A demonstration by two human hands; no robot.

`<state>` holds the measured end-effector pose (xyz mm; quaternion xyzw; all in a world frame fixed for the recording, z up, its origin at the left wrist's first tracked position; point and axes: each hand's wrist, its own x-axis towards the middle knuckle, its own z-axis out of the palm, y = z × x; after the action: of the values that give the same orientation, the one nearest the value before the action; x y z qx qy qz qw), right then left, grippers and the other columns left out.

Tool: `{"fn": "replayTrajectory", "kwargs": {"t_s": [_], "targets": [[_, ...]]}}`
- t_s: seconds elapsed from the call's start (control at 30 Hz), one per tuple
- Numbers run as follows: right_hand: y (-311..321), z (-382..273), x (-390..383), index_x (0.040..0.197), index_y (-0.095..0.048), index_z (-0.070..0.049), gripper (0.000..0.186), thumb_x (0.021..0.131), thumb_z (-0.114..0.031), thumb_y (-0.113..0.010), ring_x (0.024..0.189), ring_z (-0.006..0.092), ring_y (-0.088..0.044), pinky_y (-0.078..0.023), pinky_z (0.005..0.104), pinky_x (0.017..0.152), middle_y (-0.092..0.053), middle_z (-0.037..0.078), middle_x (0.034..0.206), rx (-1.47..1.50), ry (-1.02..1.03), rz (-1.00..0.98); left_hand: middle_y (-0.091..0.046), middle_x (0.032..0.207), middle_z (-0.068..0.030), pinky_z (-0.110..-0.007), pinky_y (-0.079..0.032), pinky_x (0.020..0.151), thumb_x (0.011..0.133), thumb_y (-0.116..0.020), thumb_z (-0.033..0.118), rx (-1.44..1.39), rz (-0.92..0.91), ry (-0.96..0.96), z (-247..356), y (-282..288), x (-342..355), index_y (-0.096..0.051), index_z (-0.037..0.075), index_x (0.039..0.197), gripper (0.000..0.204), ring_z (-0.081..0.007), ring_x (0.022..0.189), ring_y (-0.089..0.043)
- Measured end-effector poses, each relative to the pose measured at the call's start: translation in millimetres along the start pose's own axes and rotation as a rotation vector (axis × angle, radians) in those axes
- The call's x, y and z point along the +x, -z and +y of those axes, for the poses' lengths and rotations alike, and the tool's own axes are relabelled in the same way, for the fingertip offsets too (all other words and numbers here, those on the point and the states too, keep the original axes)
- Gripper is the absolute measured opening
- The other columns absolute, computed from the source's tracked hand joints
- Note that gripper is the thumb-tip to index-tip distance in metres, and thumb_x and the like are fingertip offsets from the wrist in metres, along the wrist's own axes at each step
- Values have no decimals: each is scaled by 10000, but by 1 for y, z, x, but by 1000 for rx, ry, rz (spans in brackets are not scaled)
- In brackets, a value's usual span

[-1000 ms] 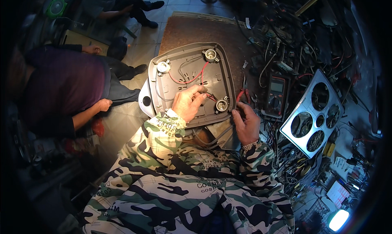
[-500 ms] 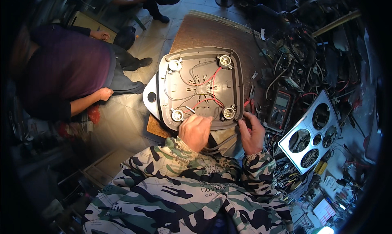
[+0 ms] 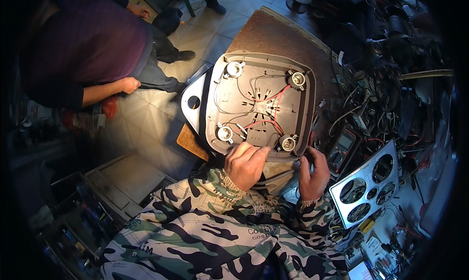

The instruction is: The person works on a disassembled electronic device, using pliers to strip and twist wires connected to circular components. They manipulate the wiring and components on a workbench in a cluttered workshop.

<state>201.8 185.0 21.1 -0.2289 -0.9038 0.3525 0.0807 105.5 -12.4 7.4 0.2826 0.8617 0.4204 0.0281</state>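
A grey-brown plastic housing (image 3: 234,99) lies with its inside facing up, over the edge of a brown board. Round white lamp sockets (image 3: 225,133) sit in its corners. Red wires (image 3: 277,104) and grey wires cross between them around a slotted middle. A thin white piece (image 3: 243,131) lies near the lower left socket. My left hand (image 3: 245,166) is at the near rim, its fingers curled and thumb pressed in; what they pinch is hidden. At the near right corner, my right hand (image 3: 314,175) grips the housing's rim, thumb and forefinger slightly apart.
A white panel with a round hole (image 3: 191,102) pokes out left of the housing. To the right are a multimeter (image 3: 343,145), a metal plate with round openings (image 3: 369,184) and heaped cables. Another person (image 3: 97,40) stands at the left. A wooden drawer (image 3: 122,177) is lower left.
The view has swung, so the housing, board and both hands appear farther right. Both hands stay by the near rim, and the right fingers look a little more parted from the corner.
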Motion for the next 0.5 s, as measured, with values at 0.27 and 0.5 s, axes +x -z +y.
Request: {"fn": "replayTrajectory", "kwargs": {"t_s": [0.27, 0.5], "targets": [[-19, -51, 23, 1178, -727, -29, 344, 836, 12, -722, 817, 299, -652, -539, 401, 703, -654, 120, 938, -152, 472, -123, -713, 896, -103, -389, -568, 723, 831, -720, -29, -68, 82, 5, -11, -4, -10, -730, 17, 1047, 221, -287, 819, -683], [-42, -55, 29, 1083, -746, -43, 287, 797, -19, -732, 795, 308, -667, -545, 414, 669, -656, 115, 907, -204, 468, -200, -717, 924, -140, -409, -576, 723, 840, -706, -46, -81, 82, 11, -12, -2, -11, -689, -10, 1074, 238, -327, 828, -697]]}}
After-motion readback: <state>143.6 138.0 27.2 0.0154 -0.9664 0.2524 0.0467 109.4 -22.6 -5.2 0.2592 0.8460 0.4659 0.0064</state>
